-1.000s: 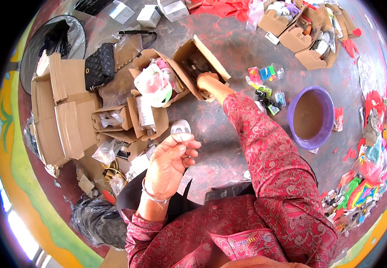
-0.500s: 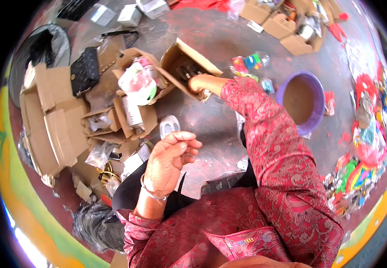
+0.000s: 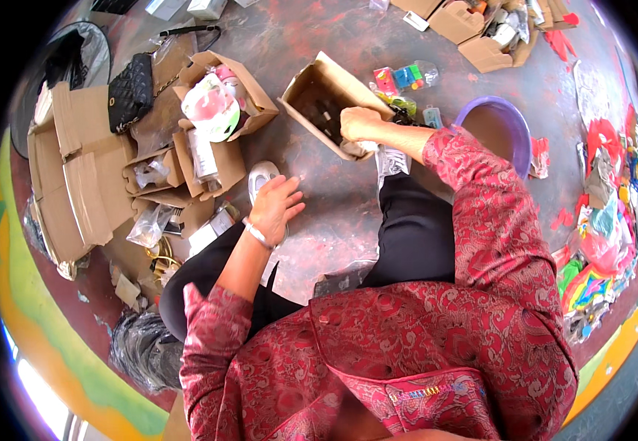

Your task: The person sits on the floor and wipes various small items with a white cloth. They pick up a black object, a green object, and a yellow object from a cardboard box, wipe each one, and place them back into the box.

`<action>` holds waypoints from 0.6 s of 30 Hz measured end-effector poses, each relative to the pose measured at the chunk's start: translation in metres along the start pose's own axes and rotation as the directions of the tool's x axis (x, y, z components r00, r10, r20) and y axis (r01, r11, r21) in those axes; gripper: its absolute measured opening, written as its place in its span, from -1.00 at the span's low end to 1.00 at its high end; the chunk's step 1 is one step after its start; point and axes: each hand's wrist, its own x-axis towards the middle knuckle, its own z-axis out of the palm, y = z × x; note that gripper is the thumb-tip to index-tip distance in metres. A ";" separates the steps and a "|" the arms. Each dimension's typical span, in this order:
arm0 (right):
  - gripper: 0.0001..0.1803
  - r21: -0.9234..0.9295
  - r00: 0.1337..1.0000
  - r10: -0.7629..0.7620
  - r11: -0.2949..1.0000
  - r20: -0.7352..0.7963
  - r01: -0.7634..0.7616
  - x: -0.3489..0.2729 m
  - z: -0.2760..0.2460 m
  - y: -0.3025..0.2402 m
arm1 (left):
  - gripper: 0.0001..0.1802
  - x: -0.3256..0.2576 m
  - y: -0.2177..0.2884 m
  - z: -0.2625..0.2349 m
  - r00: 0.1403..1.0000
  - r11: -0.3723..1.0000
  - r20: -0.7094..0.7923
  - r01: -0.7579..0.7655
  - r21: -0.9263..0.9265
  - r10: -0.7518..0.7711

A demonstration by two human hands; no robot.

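Observation:
My right hand [image 3: 359, 123] is closed at the near right edge of an upright cardboard box [image 3: 305, 82], apparently gripping its wall. The fingertips are hidden. Inside the box, a few small dark and metallic pieces lie in shadow. My left hand [image 3: 276, 206] hovers over the floor between my knees, palm turned inward. Its fingers are apart and hold nothing. Just beyond it is a light-coloured shoe [image 3: 261, 176]. To the left stands another cardboard box [image 3: 260, 95] with a pink and white plastic-wrapped item [image 3: 212, 109] on top.
A purple tub [image 3: 522, 140] of murky water stands at right. Small colourful packets [image 3: 407, 76] lie beyond my right forearm. Farther left are a black quilted handbag [image 3: 130, 92] and a large opened carton [image 3: 76, 176]. Mixed litter [image 3: 604, 242] lines the right side.
The box at my right hand has shifted right and turned, and that hand moved right with it. My left hand's fingers have spread. The whole view has also shifted.

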 end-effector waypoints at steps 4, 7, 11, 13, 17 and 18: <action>-0.76 -0.176 0.997 -0.045 0.983 0.066 0.057 0.023 0.025 -0.024 | -0.31 0.067 -0.007 0.033 0.987 0.989 -0.078 0.145 0.035 -0.142; -0.72 -0.318 0.992 -0.062 0.944 0.109 0.094 0.041 0.035 -0.031 | -0.40 0.099 -0.005 0.051 0.987 0.987 0.016 0.159 0.016 -0.159; -0.65 -0.294 0.986 -0.027 0.953 0.162 0.074 0.040 0.020 -0.022 | -0.61 0.134 -0.012 0.052 0.998 0.999 0.063 0.027 0.034 -0.029; -0.64 -0.186 0.997 0.020 0.983 0.069 -0.007 0.049 0.025 -0.014 | -0.70 0.132 -0.004 0.056 0.995 0.989 0.089 -0.053 0.139 0.041; -0.63 0.003 1.000 0.000 1.000 -0.031 0.000 0.060 0.034 0.003 | -0.69 0.119 -0.003 0.062 0.983 0.891 0.082 -0.183 0.416 0.163; -0.61 0.064 0.999 -0.025 0.998 -0.044 0.028 0.057 0.033 0.002 | -0.69 0.114 -0.005 0.063 0.977 0.866 0.053 -0.208 0.454 0.207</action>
